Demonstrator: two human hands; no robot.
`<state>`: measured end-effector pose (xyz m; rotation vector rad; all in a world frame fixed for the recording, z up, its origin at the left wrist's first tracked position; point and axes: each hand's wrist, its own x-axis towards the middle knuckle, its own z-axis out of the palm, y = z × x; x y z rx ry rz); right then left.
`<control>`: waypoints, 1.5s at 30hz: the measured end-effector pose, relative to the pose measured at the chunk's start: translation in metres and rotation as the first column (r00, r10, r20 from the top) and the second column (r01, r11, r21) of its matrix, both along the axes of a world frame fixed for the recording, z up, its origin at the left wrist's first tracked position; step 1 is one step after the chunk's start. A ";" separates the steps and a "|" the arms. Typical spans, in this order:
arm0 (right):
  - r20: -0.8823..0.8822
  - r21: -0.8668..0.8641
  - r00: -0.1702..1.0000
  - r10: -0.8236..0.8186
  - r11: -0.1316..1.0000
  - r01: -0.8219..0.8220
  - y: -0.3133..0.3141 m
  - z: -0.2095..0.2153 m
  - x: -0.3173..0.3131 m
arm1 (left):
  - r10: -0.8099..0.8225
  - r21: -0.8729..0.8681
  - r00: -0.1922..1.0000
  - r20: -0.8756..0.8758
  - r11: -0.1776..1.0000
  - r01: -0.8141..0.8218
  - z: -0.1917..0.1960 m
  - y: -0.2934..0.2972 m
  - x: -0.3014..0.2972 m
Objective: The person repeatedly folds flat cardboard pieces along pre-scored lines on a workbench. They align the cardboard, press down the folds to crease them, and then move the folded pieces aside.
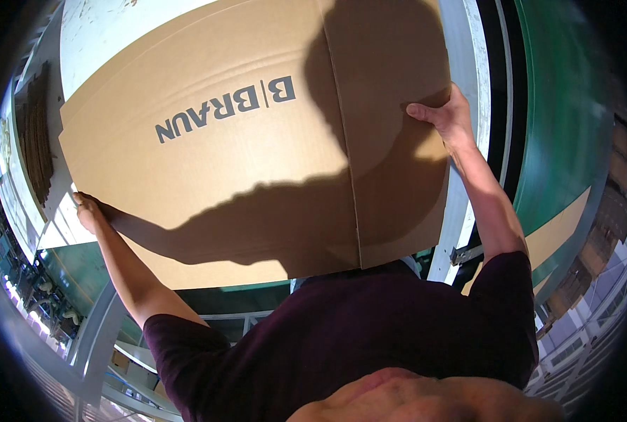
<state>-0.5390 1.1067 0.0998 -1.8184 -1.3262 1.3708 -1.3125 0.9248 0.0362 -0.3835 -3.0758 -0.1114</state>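
A large flattened cardboard box (257, 162), brown with dark upside-down print, spans the space in front of me. A crease runs down its right part, and the shadow of my head and arm falls across it. My left hand (88, 211) grips its left edge near the lower corner. On the right edge, higher up, my right hand (446, 118) holds on with the thumb laid over the top face; the other fingers are hidden beneath the board.
White work surface (123, 28) lies under and behind the cardboard. To the right run a grey metal rail (461, 204) and a green belt (567, 119). A stack of cardboard (35, 141) stands at far left. More brown cardboard (556, 228) shows at right.
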 end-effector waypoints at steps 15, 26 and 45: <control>0.416 0.120 0.906 -0.083 0.992 0.036 -0.014 0.004 -0.002 | -0.944 0.451 0.323 -0.063 0.262 0.853 0.048 -0.027 0.381; 0.315 0.360 0.926 -0.209 0.929 0.088 -0.037 -0.012 -0.006 | -0.930 0.572 -0.357 -0.092 -0.343 0.746 0.062 -0.100 0.569; 0.992 0.126 0.005 -0.126 0.989 -0.082 -0.156 -0.063 0.363 | -0.925 0.312 -0.376 0.046 -0.345 0.885 0.075 -0.093 0.590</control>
